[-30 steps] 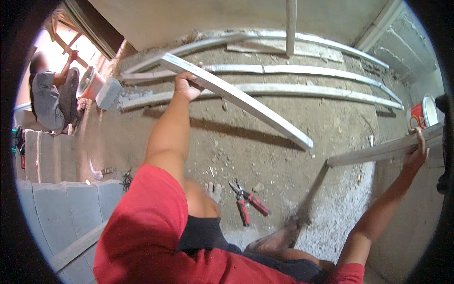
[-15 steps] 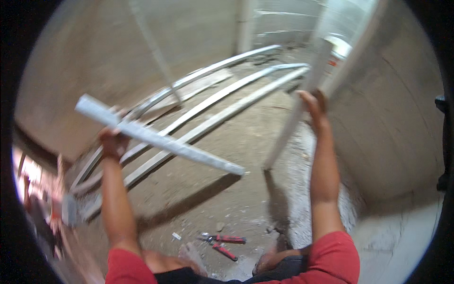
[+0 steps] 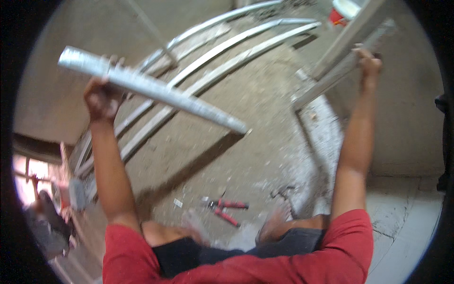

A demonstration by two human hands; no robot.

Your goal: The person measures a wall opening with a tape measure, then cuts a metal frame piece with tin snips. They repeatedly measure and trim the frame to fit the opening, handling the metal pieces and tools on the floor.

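Note:
My left hand (image 3: 101,99) is closed around a grey metal profile (image 3: 165,93), near its upper end. The profile slants down to the right, its low end at the ground or just above it. My right hand (image 3: 369,65) grips a second metal profile (image 3: 326,86) near its top; this one tilts to the right, its lower end on the pale strip by the right wall. Between my feet and the profiles lies a pair of red-handled tin snips (image 3: 230,204), handles spread. A small white scrap (image 3: 178,203) is beside it.
Several long metal profiles (image 3: 246,60) lie across the dirt floor beyond my left hand. A thin rod (image 3: 150,31) leans at the far left. Near the right wall (image 3: 411,109) stand an upright post (image 3: 347,40) and a red-and-white bucket (image 3: 341,13). Pale tiles (image 3: 402,236) are at lower right.
My right hand has moved right and away with its profile, which now leans further over toward the right wall. My left hand still holds its profile at a similar slant. The view has tilted downward.

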